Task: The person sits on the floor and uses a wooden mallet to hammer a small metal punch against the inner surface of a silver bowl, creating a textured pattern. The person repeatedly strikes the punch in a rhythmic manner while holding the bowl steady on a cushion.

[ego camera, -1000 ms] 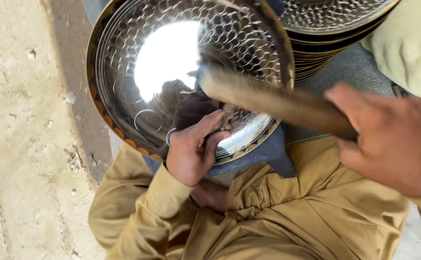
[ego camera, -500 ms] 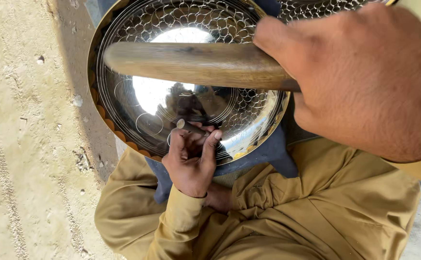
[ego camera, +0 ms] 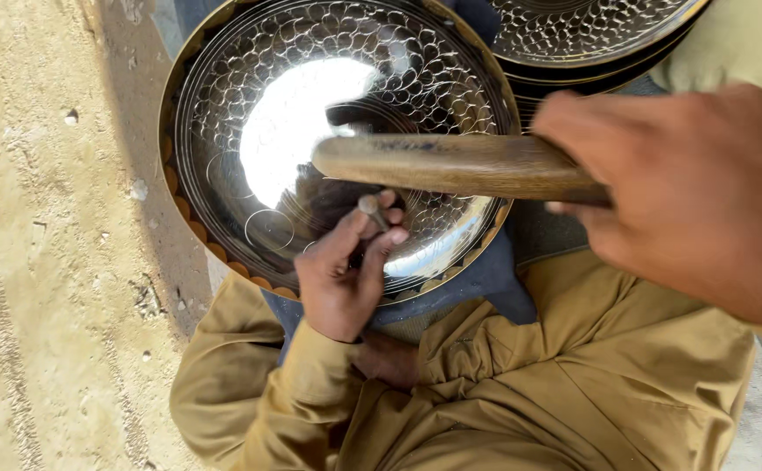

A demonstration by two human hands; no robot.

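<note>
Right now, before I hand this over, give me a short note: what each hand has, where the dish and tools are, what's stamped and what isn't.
Left hand: pinches a small metal punch against the inside of the shiny round dish, near its lower rim.
Right hand: grips a wooden hammer handle, raised above the punch; the head is not clearly visible.
Dish: rests tilted on the lap over a dark blue cloth. More patterned dishes are stacked at the upper right.
Done: scale-like marks cover the upper and right side bands of the dish.
Left: the bright centre and the lower-left area, with only a few circles, look unstamped.
</note>
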